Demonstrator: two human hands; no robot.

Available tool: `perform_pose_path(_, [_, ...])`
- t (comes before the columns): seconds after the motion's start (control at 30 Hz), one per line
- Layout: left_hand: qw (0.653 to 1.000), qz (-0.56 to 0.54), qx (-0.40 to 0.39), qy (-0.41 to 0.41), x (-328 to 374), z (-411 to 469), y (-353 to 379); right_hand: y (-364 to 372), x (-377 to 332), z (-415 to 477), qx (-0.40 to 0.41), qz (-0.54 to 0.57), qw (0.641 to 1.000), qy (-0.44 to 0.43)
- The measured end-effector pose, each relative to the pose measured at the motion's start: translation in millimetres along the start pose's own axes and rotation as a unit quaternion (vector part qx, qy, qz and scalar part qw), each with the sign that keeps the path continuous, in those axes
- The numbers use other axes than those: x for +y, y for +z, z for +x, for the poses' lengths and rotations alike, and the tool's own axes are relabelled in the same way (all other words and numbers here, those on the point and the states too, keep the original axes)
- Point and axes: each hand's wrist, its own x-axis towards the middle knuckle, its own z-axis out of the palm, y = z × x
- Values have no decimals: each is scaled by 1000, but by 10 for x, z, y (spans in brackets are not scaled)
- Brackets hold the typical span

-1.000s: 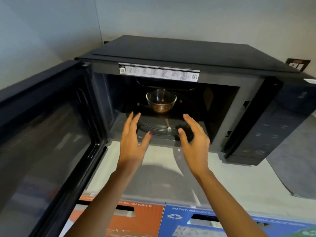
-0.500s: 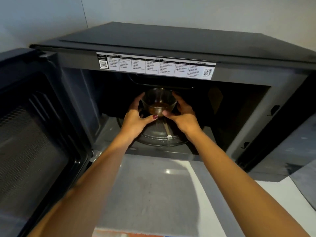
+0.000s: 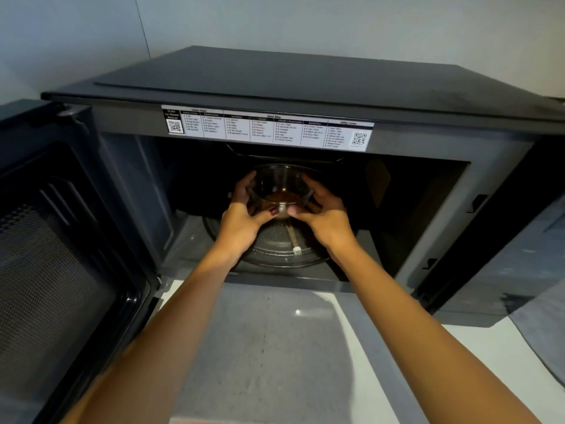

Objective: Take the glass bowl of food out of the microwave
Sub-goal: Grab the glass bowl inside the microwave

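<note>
A small clear glass bowl (image 3: 279,185) with brown food at its bottom is inside the black microwave (image 3: 305,87), over the back of the glass turntable (image 3: 275,249). My left hand (image 3: 244,212) wraps the bowl's left side, thumb across its base. On the bowl's right side my right hand (image 3: 321,215) grips it the same way. Both forearms reach into the cavity. Whether the bowl rests on the turntable or is lifted off it cannot be told.
The microwave door (image 3: 61,255) stands wide open on the left, close to my left forearm. A white label (image 3: 269,128) runs along the top of the opening. The control panel (image 3: 504,240) is at the right. A pale counter (image 3: 275,347) lies in front.
A second ago both hands were open in front of the cavity. They reached in and closed around the bowl; since half a second ago the grip has held and the view has shifted slightly.
</note>
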Motion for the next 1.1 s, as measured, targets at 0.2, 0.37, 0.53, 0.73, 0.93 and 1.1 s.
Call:
perform_pose_path(0.2, [998, -58, -11, 22, 166, -338, 36, -60, -60, -338, 7, 15, 1000, -24])
perform_pose_path(0.37, [997, -75, -14, 29, 296, -729, 54, -126, -101, -726, 6, 26, 999, -46])
perform_pose_path(0.53, [995, -94, -23, 21, 382, -1144, 89, -215, -129, -1167, 18, 43, 998, -42])
perform_pose_path(0.73, [997, -77, -20, 11, 549, -1691, 202, -381, -249, -1722, 35, 15, 998, -45])
perform_pose_path(0.93, [997, -66, -41, 1, 770, -2098, 471, -699, -326, -2211, 78, -11, 996, -33])
perform_pose_path(1.1, [995, -69, -74, -2, 862, -2280, 829, -1043, -365, -2537, 120, -24, 992, -14])
